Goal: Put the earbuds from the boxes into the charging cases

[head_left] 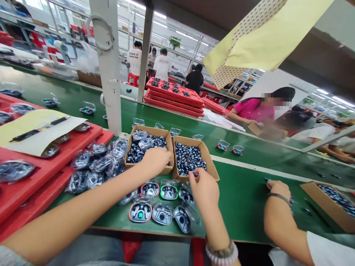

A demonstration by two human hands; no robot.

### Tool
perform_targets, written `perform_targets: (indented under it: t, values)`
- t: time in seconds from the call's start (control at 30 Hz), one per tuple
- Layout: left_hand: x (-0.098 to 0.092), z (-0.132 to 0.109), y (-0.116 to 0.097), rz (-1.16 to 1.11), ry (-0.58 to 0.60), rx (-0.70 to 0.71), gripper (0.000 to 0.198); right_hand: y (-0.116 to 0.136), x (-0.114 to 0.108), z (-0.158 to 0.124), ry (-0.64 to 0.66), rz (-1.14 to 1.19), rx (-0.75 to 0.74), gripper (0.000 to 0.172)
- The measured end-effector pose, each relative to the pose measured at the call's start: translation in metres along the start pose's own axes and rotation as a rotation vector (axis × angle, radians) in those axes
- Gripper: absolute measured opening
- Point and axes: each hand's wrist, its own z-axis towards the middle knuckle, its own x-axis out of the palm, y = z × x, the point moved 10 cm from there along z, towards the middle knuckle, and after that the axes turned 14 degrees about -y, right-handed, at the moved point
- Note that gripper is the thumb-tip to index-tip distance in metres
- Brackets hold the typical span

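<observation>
My left hand (156, 160) is over the near right corner of the left cardboard box (169, 169), which holds dark earbuds and some wrapped cases; its fingertips point down and what they hold is hidden. At the near edge of the right cardboard box (212, 168), full of dark earbuds (190, 157), my right hand (203, 183) pinches a small dark earbud (196, 173). Open charging cases stand in two rows between my forearms; one case (140, 212) has an orange rim and green display, another (169, 192) glows green.
Wrapped cases (95, 162) are heaped at left beside red trays (55, 166) bearing a paper and pen. A co-worker's hand (279, 189) and a box of earbuds (330, 207) are at right. A white post (107, 66) rises behind the heap. Cases lie along the green belt (255, 166).
</observation>
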Motion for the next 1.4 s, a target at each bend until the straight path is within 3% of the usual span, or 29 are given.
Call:
perform_targets:
  t: [0.07, 0.17, 0.27, 0.33, 0.5, 0.77, 0.9, 1.03, 1.13, 1.23, 1.4]
  values:
    - [0.012, 0.012, 0.018, -0.003, 0.04, -0.027, 0.024, -0.008, 0.017, 0.027, 0.061, -0.013, -0.05, 0.029]
    - [0.036, 0.023, 0.029, -0.022, 0.12, -0.024, 0.033, -0.01, 0.052, 0.056, 0.169, 0.0, -0.144, 0.037]
    - [0.052, 0.025, 0.032, -0.015, 0.166, -0.048, 0.024, -0.008, 0.079, 0.067, 0.238, 0.021, -0.189, 0.029]
    - [0.056, 0.024, 0.034, -0.019, 0.19, -0.067, 0.02, -0.008, 0.086, 0.066, 0.243, 0.032, -0.195, 0.025]
    - [0.045, 0.024, 0.045, -0.08, 0.176, -0.105, 0.023, -0.016, 0.076, 0.063, 0.177, 0.038, -0.131, 0.024]
    - [0.003, 0.02, 0.059, -0.254, 0.025, -0.206, 0.023, -0.031, 0.035, 0.067, -0.051, 0.072, 0.078, 0.032]
    - [-0.016, -0.003, 0.041, -0.407, 0.029, -0.21, 0.028, -0.03, 0.001, 0.033, -0.107, 0.206, 0.13, 0.03]
    - [-0.024, -0.043, 0.012, -0.736, 0.058, -0.269, 0.024, -0.02, -0.032, -0.037, -0.173, 0.428, 0.17, 0.018]
    - [-0.022, -0.081, -0.003, -0.94, 0.064, -0.35, 0.025, -0.001, -0.032, -0.093, -0.151, 0.573, 0.117, 0.014]
    - [-0.019, -0.119, -0.012, -0.986, 0.044, -0.394, 0.026, 0.01, -0.024, -0.135, -0.158, 0.664, 0.09, 0.015]
    - [-0.009, -0.157, -0.038, -0.841, 0.051, -0.285, 0.032, 0.029, -0.013, -0.16, -0.183, 0.732, -0.02, 0.017]
